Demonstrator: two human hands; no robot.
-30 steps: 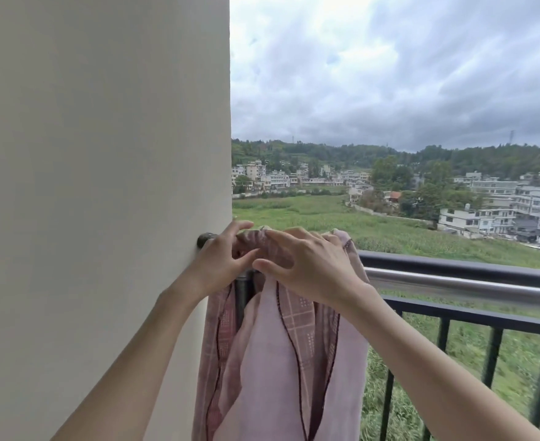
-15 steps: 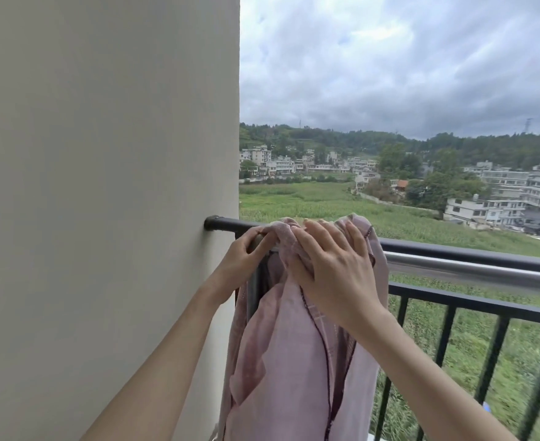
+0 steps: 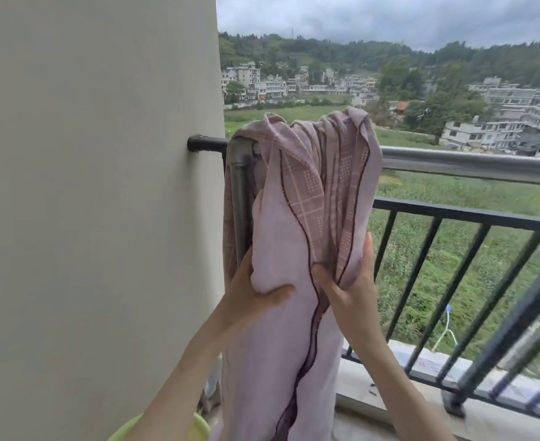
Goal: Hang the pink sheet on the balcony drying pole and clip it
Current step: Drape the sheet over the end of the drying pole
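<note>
The pink sheet (image 3: 297, 192), checked on one side with a dark piped edge, hangs bunched over the left end of the silver drying pole (image 3: 472, 165), close to the wall. My left hand (image 3: 252, 289) grips a plain pink fold at the sheet's left side, thumb across the front. My right hand (image 3: 346, 281) holds the right-hand folds, thumb pressed into the cloth by the dark piping. Both hands are well below the pole. No clip is visible.
A cream wall (image 3: 96, 218) fills the left. The black balcony railing (image 3: 466, 214) runs right below the pole. A grey vertical pipe (image 3: 240, 198) stands behind the sheet. A yellow-green basin rim (image 3: 198, 424) shows at the bottom.
Both hands have dropped from the top of the pole to the hanging part of the sheet and taken hold of its folds. My view has tilted downward.
</note>
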